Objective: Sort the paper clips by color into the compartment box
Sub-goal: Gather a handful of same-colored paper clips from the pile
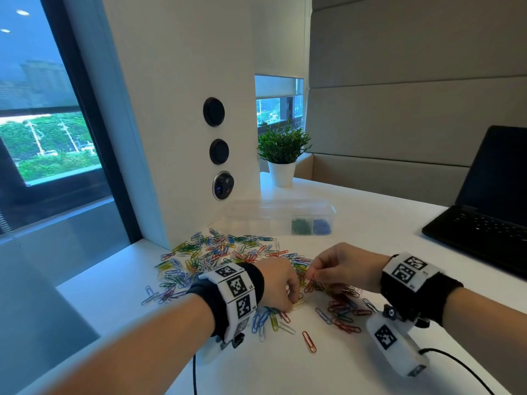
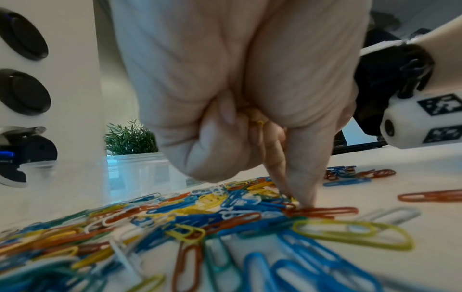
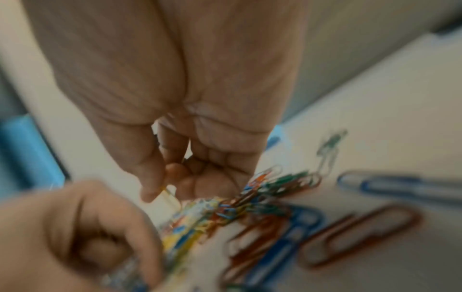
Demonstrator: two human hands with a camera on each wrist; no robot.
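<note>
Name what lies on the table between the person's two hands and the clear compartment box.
In the head view, the spread of mixed-colour paper clips lies between the left hand, the right hand and the compartment box.

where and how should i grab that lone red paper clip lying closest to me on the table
Pinch the red paper clip across its long wire sides, coming straight down from above. It lies flat on the white table, apart from the pile, so there is free room round it. A fingertip may need to tip up one rounded end first.

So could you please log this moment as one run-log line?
left hand: pinching yellow clips | right hand: pinching yellow clip | box: green, blue filled
</note>
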